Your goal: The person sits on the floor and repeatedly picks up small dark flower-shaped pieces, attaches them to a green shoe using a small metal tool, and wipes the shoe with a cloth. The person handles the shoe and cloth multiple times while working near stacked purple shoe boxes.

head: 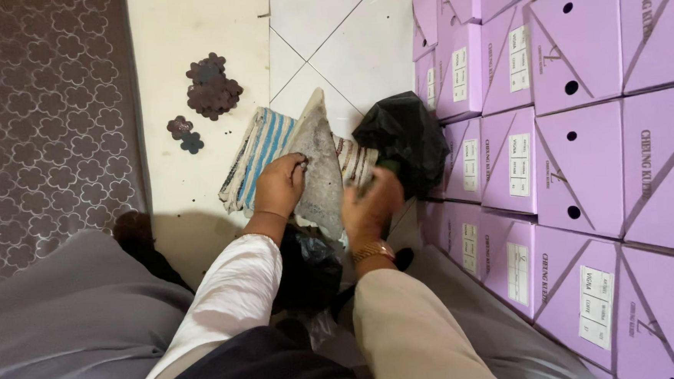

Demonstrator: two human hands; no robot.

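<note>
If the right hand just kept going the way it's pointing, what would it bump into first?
Most likely the black plastic bag, which lies just beyond the right hand, up and to the right. Behind it stand the stacked purple boxes. The hand is blurred, so its exact heading is uncertain.

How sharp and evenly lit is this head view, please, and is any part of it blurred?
Head view: soft, even light, no glare; the right hand is motion-blurred, the left hand on the grey cloth sharper; a shadow lies on the floor near the lap; purple boxes look crisp.
</note>
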